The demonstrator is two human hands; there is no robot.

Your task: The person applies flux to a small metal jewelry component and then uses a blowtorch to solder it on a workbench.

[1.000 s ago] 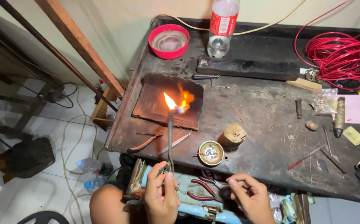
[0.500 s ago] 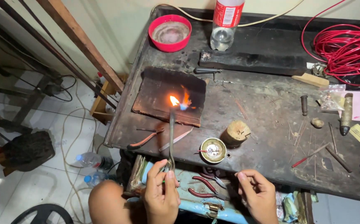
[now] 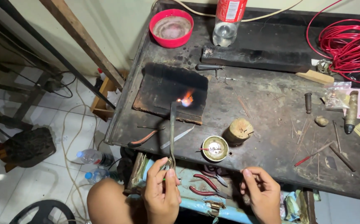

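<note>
**Torch flame on the dark block**

The left hand point(image 3: 161, 193) is closed around the handle of a slim torch point(image 3: 173, 128), which runs up from the counter's point(image 3: 271, 103) near edge to the dark block point(image 3: 163, 89). Its tip meets a small orange flame point(image 3: 186, 99) burning on the block's near right part.

The right hand point(image 3: 263, 193) sits at the counter's near edge, well right of the torch, fingers curled with thumb and forefinger pinched together; whether anything lies between them cannot be told.

Just right of the torch shaft stands a small round tin point(image 3: 215, 148), and a wooden stub point(image 3: 239, 130) stands just beside the tin, farther right. Left of the shaft lie a curved reddish tool point(image 3: 142, 139) and a thin metal strip point(image 3: 178, 137).

Beyond the block stand a red bowl point(image 3: 171, 27) and a clear bottle point(image 3: 225, 23). A coil of red wire point(image 3: 345, 45) rests far right of the block. Below the counter edge, between the hands, lie red-handled pliers point(image 3: 207, 180).
</note>
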